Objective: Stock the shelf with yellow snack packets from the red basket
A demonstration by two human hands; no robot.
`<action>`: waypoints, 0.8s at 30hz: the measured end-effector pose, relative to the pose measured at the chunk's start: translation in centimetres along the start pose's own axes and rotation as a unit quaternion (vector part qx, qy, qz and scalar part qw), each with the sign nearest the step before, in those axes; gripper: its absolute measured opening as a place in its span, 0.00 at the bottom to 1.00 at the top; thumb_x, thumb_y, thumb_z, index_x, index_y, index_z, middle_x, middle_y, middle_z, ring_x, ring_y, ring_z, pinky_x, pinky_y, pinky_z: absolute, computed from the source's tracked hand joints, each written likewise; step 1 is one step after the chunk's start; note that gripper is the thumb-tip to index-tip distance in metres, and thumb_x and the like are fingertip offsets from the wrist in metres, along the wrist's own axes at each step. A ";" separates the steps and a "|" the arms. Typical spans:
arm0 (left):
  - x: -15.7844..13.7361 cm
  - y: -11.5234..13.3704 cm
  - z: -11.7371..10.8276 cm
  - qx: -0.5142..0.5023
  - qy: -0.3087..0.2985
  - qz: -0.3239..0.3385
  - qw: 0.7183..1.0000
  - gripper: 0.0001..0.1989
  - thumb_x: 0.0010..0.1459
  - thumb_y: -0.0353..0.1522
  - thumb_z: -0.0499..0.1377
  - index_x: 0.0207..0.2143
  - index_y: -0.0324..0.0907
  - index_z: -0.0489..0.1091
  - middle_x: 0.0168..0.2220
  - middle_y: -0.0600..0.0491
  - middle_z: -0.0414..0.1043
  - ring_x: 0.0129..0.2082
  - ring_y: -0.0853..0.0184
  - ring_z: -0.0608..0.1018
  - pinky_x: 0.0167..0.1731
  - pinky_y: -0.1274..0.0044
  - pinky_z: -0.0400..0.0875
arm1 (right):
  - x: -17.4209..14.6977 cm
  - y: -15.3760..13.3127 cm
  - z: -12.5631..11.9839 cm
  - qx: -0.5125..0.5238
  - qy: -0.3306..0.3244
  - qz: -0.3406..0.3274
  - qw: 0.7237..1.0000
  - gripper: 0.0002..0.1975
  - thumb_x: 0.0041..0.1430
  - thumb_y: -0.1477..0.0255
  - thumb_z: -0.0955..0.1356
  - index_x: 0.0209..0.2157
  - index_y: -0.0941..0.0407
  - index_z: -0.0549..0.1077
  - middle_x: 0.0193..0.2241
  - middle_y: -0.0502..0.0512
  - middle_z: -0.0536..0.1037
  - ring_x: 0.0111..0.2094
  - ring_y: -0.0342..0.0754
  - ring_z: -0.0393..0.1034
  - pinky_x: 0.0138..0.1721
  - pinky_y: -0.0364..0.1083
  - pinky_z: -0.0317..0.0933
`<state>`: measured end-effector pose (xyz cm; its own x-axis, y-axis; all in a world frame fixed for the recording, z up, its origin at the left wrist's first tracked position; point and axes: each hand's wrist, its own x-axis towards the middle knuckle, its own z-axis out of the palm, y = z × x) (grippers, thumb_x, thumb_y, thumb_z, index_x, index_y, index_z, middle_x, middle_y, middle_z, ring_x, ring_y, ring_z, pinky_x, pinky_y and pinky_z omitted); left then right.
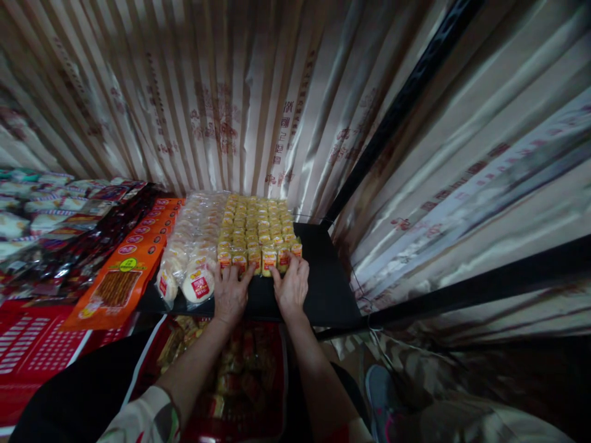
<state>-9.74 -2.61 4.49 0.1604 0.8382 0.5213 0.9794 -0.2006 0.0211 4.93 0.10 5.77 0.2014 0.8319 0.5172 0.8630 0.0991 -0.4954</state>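
Small yellow wrapped snack packets (258, 227) stand in tight rows on a black shelf (325, 277). My left hand (229, 296) is at the front row's left part, fingers spread and fingertips against the packets. At the right part of the same row, my right hand (292, 286) has its thumb and fingers apart, touching the front packets. Neither hand lifts a packet. Just left of the yellow rows are clear-wrapped round white crackers (197, 280) with a red label, lined up in two rows.
An orange snack bag (122, 271) lies left of the crackers, beside piled dark and white packages (55, 215). Below the shelf is a red basket (282, 369) with more yellow packets. A red crate (37, 338) sits lower left. Patterned curtains (258, 92) and a black post (392, 117) stand behind.
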 end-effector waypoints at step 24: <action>-0.4 -0.1 0.4 -0.039 0.108 -0.002 0.993 0.22 0.55 0.26 0.54 0.54 0.42 0.63 0.42 0.46 0.67 0.43 0.59 0.68 0.46 0.66 0.64 | 0.3 0.9 0.8 0.037 0.039 -0.061 0.997 0.01 0.51 0.71 0.69 0.28 0.54 0.73 0.44 0.58 0.59 0.48 0.56 0.54 0.45 0.55 0.56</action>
<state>-9.82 -2.76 3.91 0.1177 0.7128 0.6914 0.9665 -0.2422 0.0851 5.41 0.84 4.94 0.1341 0.7669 0.6277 0.8470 0.2401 -0.4743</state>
